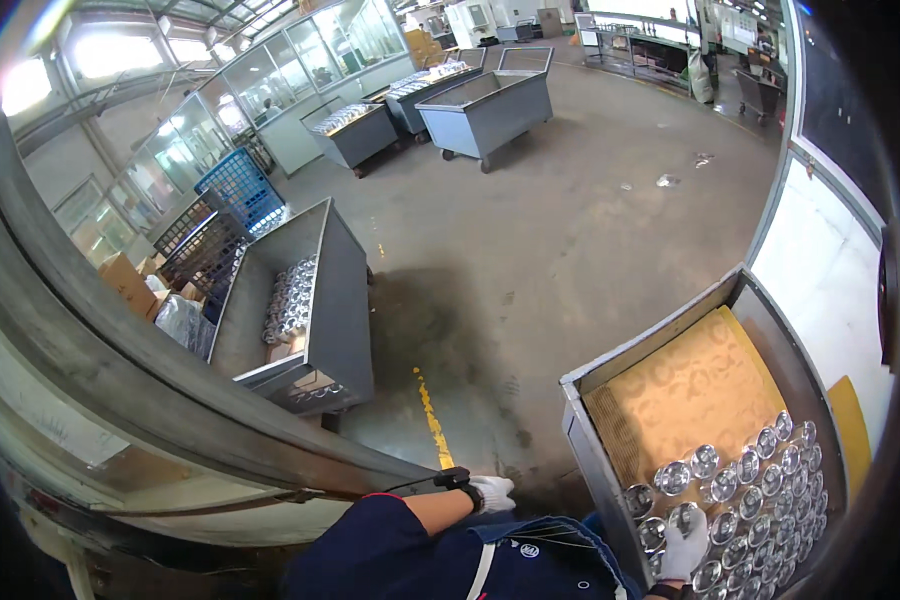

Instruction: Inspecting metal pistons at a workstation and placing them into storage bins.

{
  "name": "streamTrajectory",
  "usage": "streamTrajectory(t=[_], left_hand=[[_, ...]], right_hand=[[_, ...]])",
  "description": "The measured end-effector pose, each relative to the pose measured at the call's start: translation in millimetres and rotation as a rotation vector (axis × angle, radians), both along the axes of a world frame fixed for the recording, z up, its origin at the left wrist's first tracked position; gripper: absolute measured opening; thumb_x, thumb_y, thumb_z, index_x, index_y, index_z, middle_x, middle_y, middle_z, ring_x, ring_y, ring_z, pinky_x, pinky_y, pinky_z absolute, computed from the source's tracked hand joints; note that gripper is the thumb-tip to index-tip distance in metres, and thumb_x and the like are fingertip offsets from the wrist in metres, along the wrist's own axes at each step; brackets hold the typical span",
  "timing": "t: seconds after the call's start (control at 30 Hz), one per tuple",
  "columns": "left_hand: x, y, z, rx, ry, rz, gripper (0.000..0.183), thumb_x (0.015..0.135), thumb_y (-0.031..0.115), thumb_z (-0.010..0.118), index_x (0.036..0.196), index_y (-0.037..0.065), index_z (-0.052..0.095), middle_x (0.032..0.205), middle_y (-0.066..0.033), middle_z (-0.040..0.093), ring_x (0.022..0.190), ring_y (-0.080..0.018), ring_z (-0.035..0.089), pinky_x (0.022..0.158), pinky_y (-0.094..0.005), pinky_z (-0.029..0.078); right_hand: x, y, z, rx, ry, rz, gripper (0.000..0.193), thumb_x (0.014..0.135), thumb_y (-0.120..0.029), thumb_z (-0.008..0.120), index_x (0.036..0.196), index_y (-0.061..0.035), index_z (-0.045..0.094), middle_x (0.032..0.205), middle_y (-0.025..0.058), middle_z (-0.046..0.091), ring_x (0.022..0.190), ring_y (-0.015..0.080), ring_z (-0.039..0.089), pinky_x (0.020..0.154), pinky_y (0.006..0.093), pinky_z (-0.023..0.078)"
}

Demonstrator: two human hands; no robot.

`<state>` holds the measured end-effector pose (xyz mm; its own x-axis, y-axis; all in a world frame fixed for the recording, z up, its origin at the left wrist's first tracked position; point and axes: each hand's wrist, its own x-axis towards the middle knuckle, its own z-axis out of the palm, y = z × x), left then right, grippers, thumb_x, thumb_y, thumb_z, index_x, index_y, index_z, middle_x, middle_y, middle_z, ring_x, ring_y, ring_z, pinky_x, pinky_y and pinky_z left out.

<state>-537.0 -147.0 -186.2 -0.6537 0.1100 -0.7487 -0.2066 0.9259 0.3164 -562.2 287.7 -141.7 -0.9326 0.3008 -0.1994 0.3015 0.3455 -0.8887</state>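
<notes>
My right hand (684, 552), in a white glove, reaches into a grey metal cart (575, 410) at the lower right. Its fingers are closed around a shiny round metal part (683, 516) with a hollow-looking end. Similar shiny parts (760, 528) stand packed in rows around that hand. Beyond them a tan cardboard sheet (685, 385) covers part of the cart's load. My left hand (492, 494), also white-gloved, hangs apart from the cart near my body. It holds nothing that I can see, its fingers loosely extended; a dark band circles the wrist.
Another grey cart (345, 290) with shiny parts stands at the left, beside blue and dark crates (242, 190). More wheeled carts (485, 115) stand farther back. A grey curved frame (120, 330) runs along my left; a white panel (820, 250) borders the right. Small debris (667, 181) lies on the floor.
</notes>
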Motion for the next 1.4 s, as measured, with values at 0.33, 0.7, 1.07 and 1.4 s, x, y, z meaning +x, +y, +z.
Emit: streamTrajectory(t=[0.33,0.7,1.07,1.4], left_hand=[[5,6,-14,0.013,-0.253,-0.571,0.048,0.082,0.034,0.057,0.111,-0.004,0.062,0.109,-0.0273,0.067,0.104,-0.0413,0.065,0.088,-0.0514,0.05],[29,84,26,0.206,0.008,-0.877,0.057,0.084,0.045,0.06,0.118,-0.001,0.062,0.111,-0.0242,0.067,0.11,-0.0357,0.063,0.094,-0.0409,0.047],[244,217,193,1.267,-0.608,-0.764,0.026,0.089,0.013,0.07,0.11,-0.002,0.066,0.103,-0.0062,0.07,0.091,-0.0103,0.062,0.083,-0.0263,0.05],[374,194,430,2.748,0.438,-0.955,0.093,0.09,0.05,0.064,0.15,-0.007,0.021,0.131,-0.0367,0.052,0.126,-0.0421,0.053,0.109,-0.0484,0.041]], right_hand=[[132,-135,18,0.007,-0.048,-0.097,0.063,0.069,-0.01,0.074,0.129,-0.0007,0.058,0.125,0.0185,0.064,0.115,0.0302,0.062,0.1,0.0359,0.047],[326,-185,108,-0.628,0.111,-0.851,0.056,0.075,-0.002,0.071,0.129,0.0051,0.054,0.111,0.0173,0.064,0.087,0.0213,0.066,0.072,0.0329,0.057],[557,-352,85,-0.703,-0.009,-1.157,0.048,0.083,-0.012,0.071,0.126,0.0053,0.059,0.112,0.014,0.069,0.094,0.0182,0.068,0.083,0.0299,0.054],[645,-458,93,-0.539,-0.048,-1.511,0.044,0.081,-0.018,0.075,0.12,0.0011,0.065,0.112,0.0128,0.071,0.104,0.0198,0.067,0.089,0.0284,0.052]])
